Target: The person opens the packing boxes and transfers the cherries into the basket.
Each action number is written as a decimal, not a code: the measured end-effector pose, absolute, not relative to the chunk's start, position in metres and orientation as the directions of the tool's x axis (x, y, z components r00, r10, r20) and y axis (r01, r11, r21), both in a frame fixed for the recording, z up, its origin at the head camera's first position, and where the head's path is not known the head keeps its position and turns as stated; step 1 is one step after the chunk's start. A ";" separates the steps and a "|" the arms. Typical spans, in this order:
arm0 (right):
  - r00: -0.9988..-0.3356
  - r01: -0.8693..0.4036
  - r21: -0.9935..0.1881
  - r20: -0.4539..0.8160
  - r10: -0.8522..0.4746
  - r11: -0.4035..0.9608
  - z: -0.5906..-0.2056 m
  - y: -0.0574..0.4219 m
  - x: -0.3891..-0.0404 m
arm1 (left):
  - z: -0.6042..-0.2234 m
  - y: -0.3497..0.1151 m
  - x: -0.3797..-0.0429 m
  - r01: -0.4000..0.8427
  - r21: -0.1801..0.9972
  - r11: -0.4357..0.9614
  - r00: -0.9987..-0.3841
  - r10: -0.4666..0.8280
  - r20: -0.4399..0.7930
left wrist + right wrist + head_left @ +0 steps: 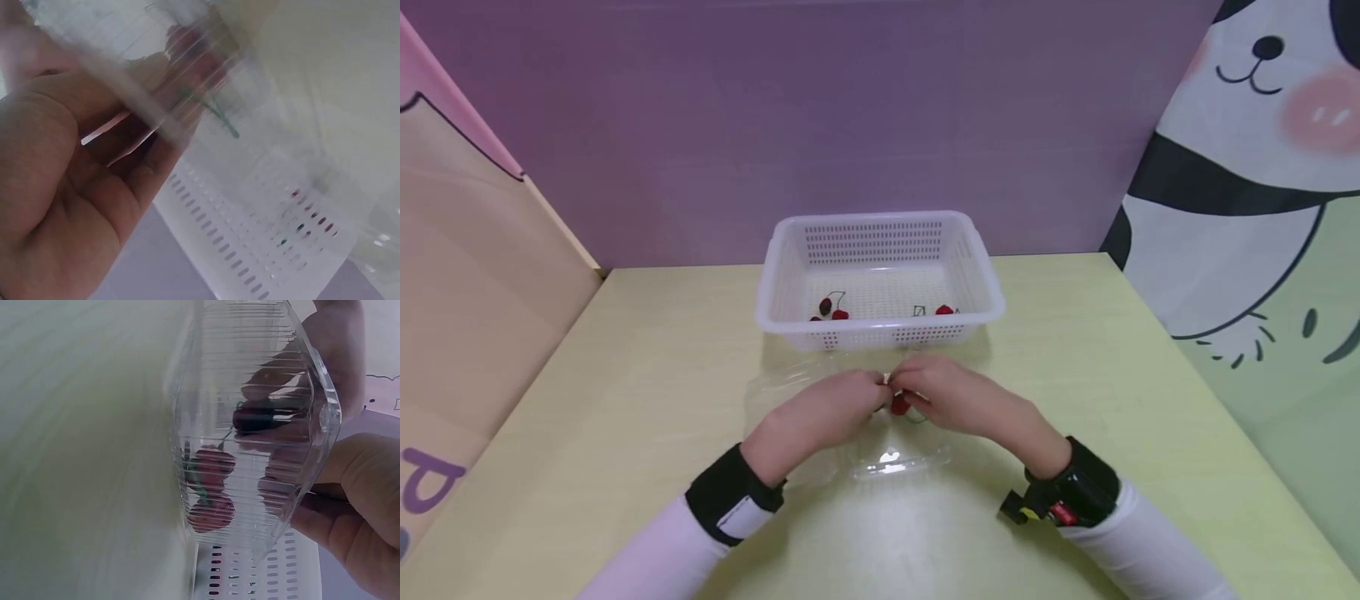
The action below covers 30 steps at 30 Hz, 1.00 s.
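A clear plastic box [898, 465] stands on the table with its lid folded out to the left. My left hand [827, 407] reaches over it, fingertips pinching a dark cherry [255, 417] seen through the ribbed wall in the right wrist view. Beside it, my right hand [958, 393] dips its bent fingers into the box, its fingertips meeting the left ones. Whether the right fingers grip anything, I cannot tell. Two red cherries [212, 509] with green stems lie low in the box, under the hands.
Just behind the box is a white perforated basket [880, 333] with a few cherries [840, 315] on its floor. A purple panel [865, 125] rises behind the table, and printed panels flank both sides.
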State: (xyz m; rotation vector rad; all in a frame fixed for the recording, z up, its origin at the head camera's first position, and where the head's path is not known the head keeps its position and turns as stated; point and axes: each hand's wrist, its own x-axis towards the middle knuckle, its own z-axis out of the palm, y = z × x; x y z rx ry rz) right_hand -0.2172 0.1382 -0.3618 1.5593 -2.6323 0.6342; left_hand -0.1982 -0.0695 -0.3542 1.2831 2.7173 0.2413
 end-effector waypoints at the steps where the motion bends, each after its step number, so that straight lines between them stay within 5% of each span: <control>1: -0.509 -0.837 -0.339 0.196 -0.838 0.429 -0.362 0.138 -0.217 | -0.353 -0.070 -0.198 0.749 0.198 0.632 -0.637 0.770 -0.050; 19: -0.572 -0.810 -0.213 0.078 -0.816 0.547 -0.365 0.135 -0.210 | -0.336 -0.075 -0.198 0.772 0.156 0.616 -0.634 0.762 0.128; 30: -0.597 -0.800 -0.161 0.107 -0.795 0.579 -0.370 0.136 -0.210 | -0.333 -0.078 -0.198 0.821 0.118 0.559 -0.562 0.753 0.344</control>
